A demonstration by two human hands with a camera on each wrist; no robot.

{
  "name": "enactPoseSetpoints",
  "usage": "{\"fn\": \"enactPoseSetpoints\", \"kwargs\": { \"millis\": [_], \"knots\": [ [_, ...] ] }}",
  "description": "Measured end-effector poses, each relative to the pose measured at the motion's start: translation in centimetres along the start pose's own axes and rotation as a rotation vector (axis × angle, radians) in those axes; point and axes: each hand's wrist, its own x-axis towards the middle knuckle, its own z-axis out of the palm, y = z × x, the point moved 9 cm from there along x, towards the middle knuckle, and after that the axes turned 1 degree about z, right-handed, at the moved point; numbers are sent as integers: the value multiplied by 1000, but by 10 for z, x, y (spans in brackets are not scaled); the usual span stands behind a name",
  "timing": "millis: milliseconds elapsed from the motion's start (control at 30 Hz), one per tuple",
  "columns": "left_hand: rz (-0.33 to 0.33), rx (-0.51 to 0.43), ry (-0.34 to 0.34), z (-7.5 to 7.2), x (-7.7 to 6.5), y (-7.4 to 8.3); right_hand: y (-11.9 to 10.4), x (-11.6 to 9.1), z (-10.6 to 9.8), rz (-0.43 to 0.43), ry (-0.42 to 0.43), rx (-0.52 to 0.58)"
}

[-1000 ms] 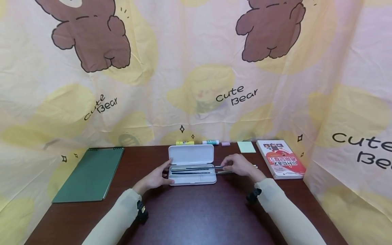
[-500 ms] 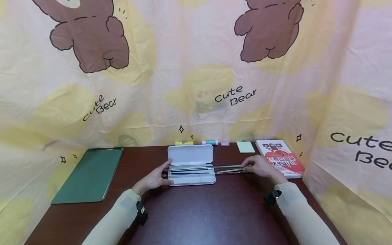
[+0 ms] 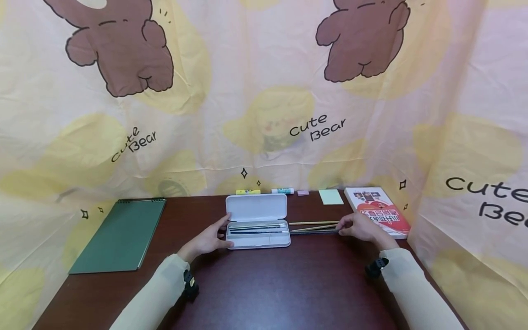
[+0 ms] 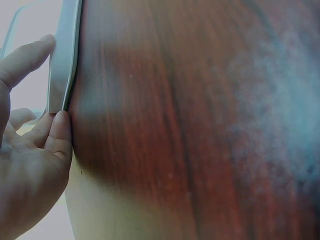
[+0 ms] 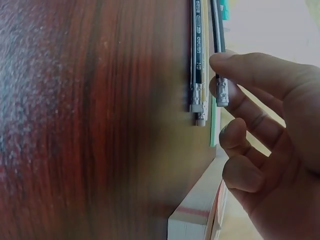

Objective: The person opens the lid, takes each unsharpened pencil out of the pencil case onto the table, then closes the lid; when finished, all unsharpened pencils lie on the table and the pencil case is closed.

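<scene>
At the frame's centre, the left hand (image 3: 207, 237) gripped the left end of the open white pencil case (image 3: 249, 241), its raised lid (image 3: 256, 207) standing before a yellow tube (image 3: 248, 192). Right of centre, the right hand's (image 3: 358, 228) fingers pinched a black pencil (image 5: 218, 37) near other pencils (image 5: 198, 47); a book (image 3: 381, 211) lay just behind.

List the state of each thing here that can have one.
Case: open, partly filled
Notebook: closed
Book: closed
Pencil: pinched by right hand
Neighbouring pencils: outside the case, ungripped
Left hand: gripping the case's end
Tubes: too small to tell if capped
</scene>
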Motion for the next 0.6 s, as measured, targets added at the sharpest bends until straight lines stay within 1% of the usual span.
{"fn": "enactPoseSetpoints", "kwargs": {
  "millis": [100, 333, 467, 600],
  "knots": [
    [9, -1, -2, 0, 0, 1, 1, 0, 0, 6, -5, -12],
    [-11, -9, 2, 0, 0, 1, 1, 3, 2, 33, 7, -48],
    [-13, -5, -4, 0, 0, 0, 4, 5, 2, 63, 23, -70],
    [-10, -7, 1, 0, 0, -1, 8, 6, 4, 101, 35, -65]
  ]
}}
